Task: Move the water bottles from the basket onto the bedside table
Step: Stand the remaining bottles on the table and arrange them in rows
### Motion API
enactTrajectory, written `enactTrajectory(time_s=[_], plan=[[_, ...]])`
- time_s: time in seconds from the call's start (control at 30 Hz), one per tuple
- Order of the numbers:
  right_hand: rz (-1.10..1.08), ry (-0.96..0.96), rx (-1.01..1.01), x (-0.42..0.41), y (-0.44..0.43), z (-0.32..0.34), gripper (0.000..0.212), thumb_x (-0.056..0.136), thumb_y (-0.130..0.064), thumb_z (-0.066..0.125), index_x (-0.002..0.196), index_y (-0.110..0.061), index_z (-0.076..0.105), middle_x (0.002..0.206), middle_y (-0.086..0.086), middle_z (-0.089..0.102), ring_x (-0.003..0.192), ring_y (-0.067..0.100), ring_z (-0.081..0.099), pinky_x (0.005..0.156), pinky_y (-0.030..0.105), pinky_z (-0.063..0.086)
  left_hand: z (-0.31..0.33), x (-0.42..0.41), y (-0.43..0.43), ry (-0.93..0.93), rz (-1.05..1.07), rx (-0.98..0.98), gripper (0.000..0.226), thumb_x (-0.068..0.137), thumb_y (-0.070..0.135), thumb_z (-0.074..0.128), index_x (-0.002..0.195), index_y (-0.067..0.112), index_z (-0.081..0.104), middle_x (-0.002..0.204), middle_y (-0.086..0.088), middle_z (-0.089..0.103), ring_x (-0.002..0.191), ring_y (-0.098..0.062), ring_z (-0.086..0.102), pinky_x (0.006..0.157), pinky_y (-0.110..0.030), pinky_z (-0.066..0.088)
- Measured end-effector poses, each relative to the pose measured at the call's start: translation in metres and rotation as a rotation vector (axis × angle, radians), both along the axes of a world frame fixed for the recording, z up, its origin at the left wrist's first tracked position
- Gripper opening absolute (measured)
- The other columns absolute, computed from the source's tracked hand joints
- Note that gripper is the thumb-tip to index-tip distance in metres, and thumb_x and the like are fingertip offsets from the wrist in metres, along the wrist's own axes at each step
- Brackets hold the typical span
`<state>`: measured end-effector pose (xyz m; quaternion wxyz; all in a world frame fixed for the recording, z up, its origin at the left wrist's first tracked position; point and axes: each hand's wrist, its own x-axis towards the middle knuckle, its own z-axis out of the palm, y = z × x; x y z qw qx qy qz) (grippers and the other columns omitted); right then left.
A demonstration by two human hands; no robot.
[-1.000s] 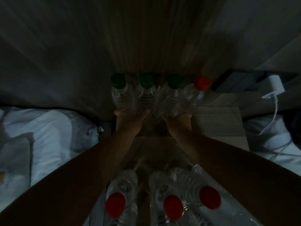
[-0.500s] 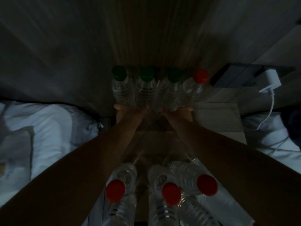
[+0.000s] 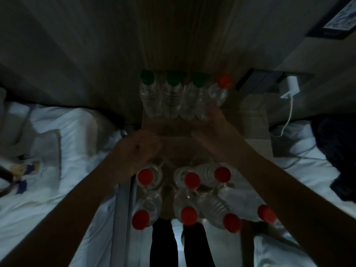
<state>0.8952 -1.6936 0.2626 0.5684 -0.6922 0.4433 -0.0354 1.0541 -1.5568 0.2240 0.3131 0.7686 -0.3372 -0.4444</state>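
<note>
Four clear water bottles stand in a row at the back of the wooden bedside table [image 3: 254, 120]: three with green caps [image 3: 147, 77] [image 3: 173, 79] [image 3: 200, 81] and one with a red cap [image 3: 224, 81]. My right hand [image 3: 213, 126] rests with its fingers against the bases of the two right-hand bottles, thumb apart from them. Pulled back and blurred, my left hand [image 3: 138, 149] holds nothing. Several red-capped bottles [image 3: 191, 180] cluster below my hands. The dim light hides the basket around them.
White bedding lies at the left [image 3: 57, 135] and at the right [image 3: 300, 170]. A white charger [image 3: 292, 86] with its cable hangs at the back right. A dark garment [image 3: 337, 151] lies on the right bed. Dark trouser legs [image 3: 163, 245] show at the bottom.
My left hand has let go of the two left bottles and drawn back toward me. The right hand's grip has loosened on the other two. The camera has tilted down.
</note>
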Motion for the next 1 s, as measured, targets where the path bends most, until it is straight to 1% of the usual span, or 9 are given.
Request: enactTrajectory(time_s=[0.1, 0.17, 0.23, 0.3, 0.47, 0.53, 0.7, 0.77, 1.0], plan=[[0.054, -0.042, 0.009, -0.018, 0.031, 0.01, 0.08, 0.083, -0.027, 0.066, 0.144, -0.043, 0.018, 0.12, -0.017, 0.055, 0.107, 0.014, 0.062, 0.088, 0.043, 0.055, 0.018, -0.013, 0.032, 0.006, 0.057, -0.054, 0.035, 0.088, 0.016, 0.06, 0.097, 0.047, 0.047, 0.08, 0.038, 0.06, 0.079, 0.019, 0.056, 0.076, -0.015, 0.043], [0.086, -0.085, 0.001, -0.03, 0.048, 0.008, 0.079, 0.086, -0.02, 0.066, 0.146, -0.039, 0.018, 0.113, -0.033, 0.047, 0.102, -0.009, 0.057, 0.084, 0.021, 0.053, 0.021, -0.023, 0.043, 0.037, 0.068, -0.058, 0.035, 0.085, 0.021, 0.065, 0.094, 0.051, 0.05, 0.084, 0.05, 0.056, 0.082, 0.022, 0.056, 0.068, -0.01, 0.046], [0.087, -0.066, 0.011, -0.033, 0.064, 0.005, 0.079, 0.084, -0.02, 0.067, 0.145, -0.039, 0.02, 0.105, -0.042, 0.041, 0.096, -0.028, 0.048, 0.077, 0.001, 0.044, 0.018, -0.032, 0.051, 0.041, 0.07, -0.055, 0.034, 0.08, 0.033, 0.069, 0.094, 0.059, 0.052, 0.091, 0.043, 0.059, 0.086, 0.02, 0.056, 0.067, -0.009, 0.049], [0.081, -0.028, 0.001, -0.036, 0.078, -0.002, 0.077, 0.083, -0.022, 0.069, 0.14, -0.043, 0.022, 0.103, -0.045, 0.04, 0.096, -0.034, 0.042, 0.076, -0.006, 0.038, 0.015, -0.039, 0.055, -0.008, 0.071, -0.049, 0.035, 0.079, 0.031, 0.071, 0.093, 0.057, 0.051, 0.088, 0.027, 0.063, 0.087, 0.02, 0.054, 0.067, -0.005, 0.045], [0.175, 0.085, -0.151, -0.044, 0.095, -0.013, 0.051, 0.089, -0.023, 0.062, 0.131, -0.04, 0.039, 0.099, -0.039, 0.04, 0.093, -0.014, 0.051, 0.083, 0.006, 0.043, 0.001, -0.046, 0.064, -0.159, 0.057, -0.074, 0.042, 0.08, 0.029, 0.069, 0.096, 0.058, 0.043, 0.091, 0.029, 0.055, 0.089, 0.024, 0.05, 0.069, -0.001, 0.039], [0.2, 0.11, -0.219, -0.047, 0.096, -0.021, 0.042, 0.091, -0.021, 0.059, 0.129, -0.036, 0.046, 0.102, -0.03, 0.048, 0.09, -0.016, 0.052, 0.08, 0.003, 0.042, 0.0, -0.045, 0.066, -0.155, 0.067, -0.091, 0.042, 0.08, 0.028, 0.069, 0.096, 0.058, 0.044, 0.092, 0.03, 0.055, 0.088, 0.024, 0.051, 0.072, -0.003, 0.038], [0.19, 0.129, -0.317, -0.046, 0.097, -0.035, 0.038, 0.091, -0.021, 0.058, 0.128, -0.029, 0.051, 0.105, -0.018, 0.054, 0.085, -0.016, 0.05, 0.078, 0.003, 0.043, -0.007, -0.048, 0.067, -0.168, 0.101, -0.127, 0.045, 0.079, 0.023, 0.07, 0.101, 0.053, 0.045, 0.093, 0.029, 0.055, 0.09, 0.012, 0.054, 0.078, -0.011, 0.042], [0.183, 0.139, -0.329, -0.044, 0.098, -0.036, 0.039, 0.092, -0.022, 0.056, 0.13, -0.029, 0.049, 0.109, -0.013, 0.058, 0.084, -0.011, 0.053, 0.079, 0.008, 0.046, -0.01, -0.048, 0.068, -0.168, 0.117, -0.129, 0.046, 0.077, 0.022, 0.071, 0.102, 0.051, 0.046, 0.092, 0.03, 0.055, 0.088, 0.014, 0.055, 0.077, -0.008, 0.042], [0.12, 0.176, -0.294, -0.039, 0.095, -0.039, 0.042, 0.089, -0.026, 0.061, 0.129, -0.028, 0.05, 0.115, -0.007, 0.063, 0.094, -0.003, 0.053, 0.075, 0.004, 0.038, -0.012, -0.044, 0.07, -0.219, 0.088, -0.136, 0.047, 0.073, 0.027, 0.074, 0.099, 0.055, 0.046, 0.084, 0.034, 0.054, 0.084, 0.025, 0.053, 0.072, 0.002, 0.042]])
